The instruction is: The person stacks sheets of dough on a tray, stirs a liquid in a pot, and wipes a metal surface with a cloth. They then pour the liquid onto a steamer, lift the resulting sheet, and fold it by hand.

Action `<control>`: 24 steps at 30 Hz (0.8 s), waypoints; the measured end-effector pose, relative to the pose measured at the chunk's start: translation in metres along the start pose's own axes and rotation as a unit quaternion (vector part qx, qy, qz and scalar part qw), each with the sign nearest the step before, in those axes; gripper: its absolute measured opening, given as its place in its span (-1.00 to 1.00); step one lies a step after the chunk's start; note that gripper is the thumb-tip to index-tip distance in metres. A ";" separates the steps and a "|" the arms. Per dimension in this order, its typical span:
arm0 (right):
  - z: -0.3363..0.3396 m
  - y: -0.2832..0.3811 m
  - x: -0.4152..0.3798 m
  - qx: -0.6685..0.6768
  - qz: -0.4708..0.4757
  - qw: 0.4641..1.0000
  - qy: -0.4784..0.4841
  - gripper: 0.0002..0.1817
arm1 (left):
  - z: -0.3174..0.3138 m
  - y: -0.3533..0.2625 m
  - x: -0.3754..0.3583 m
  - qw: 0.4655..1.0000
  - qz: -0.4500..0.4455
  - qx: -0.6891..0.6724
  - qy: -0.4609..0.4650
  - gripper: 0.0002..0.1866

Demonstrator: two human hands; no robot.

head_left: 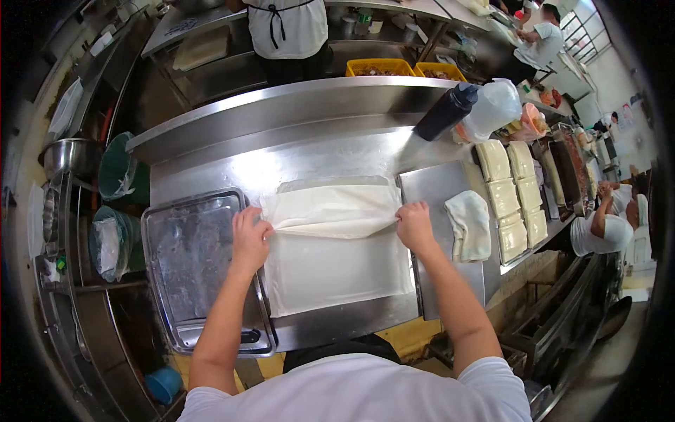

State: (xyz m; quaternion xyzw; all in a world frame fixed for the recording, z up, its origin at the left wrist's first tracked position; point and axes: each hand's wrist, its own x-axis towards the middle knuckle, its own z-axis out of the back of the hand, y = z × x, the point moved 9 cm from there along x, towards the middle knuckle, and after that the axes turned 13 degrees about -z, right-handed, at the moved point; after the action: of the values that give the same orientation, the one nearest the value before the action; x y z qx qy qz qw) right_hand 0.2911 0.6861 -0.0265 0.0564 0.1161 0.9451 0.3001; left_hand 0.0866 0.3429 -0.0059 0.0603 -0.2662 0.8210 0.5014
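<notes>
A thin white sheet of cloth or dough (330,207) lies across a pale rectangular sheet (337,271) on the steel table. Its near edge is lifted in a fold between my hands. At its left corner, my left hand (251,235) pinches the edge, close to the metal tray. My right hand (415,224) pinches the right end of the same fold, beside the steel board. Both hands have their fingers closed.
An empty metal tray (193,264) is at the left. Right of the sheet are a steel board (436,183), a folded cloth (470,225) and wrapped white blocks (503,197). A dark bottle (446,111) stands at the back. Other people work beyond the table and far right.
</notes>
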 end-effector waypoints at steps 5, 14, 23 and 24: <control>0.015 0.014 0.006 -0.012 0.007 0.999 -0.040 -0.89 | -0.003 0.002 -0.004 1.000 0.017 -0.003 -0.001 -0.90; 0.025 0.015 -0.052 -0.061 0.022 0.997 0.033 -0.92 | 0.022 -0.036 -0.039 0.994 0.040 -0.044 0.095 -0.95; 0.012 -0.008 -0.216 0.043 -0.075 0.954 0.287 -0.70 | 0.026 -0.131 -0.141 0.941 0.107 -0.046 0.318 -0.69; 0.025 0.007 -0.216 0.060 -0.080 0.961 0.258 -0.69 | 0.034 -0.146 -0.133 0.947 0.130 -0.056 0.287 -0.63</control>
State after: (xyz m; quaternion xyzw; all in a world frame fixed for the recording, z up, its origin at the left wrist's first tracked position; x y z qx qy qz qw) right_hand 0.4673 0.5603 -0.0091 -0.1808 0.2499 0.8919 0.3308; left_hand 0.2715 0.2727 0.0289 -0.2414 -0.1621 0.8455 0.4479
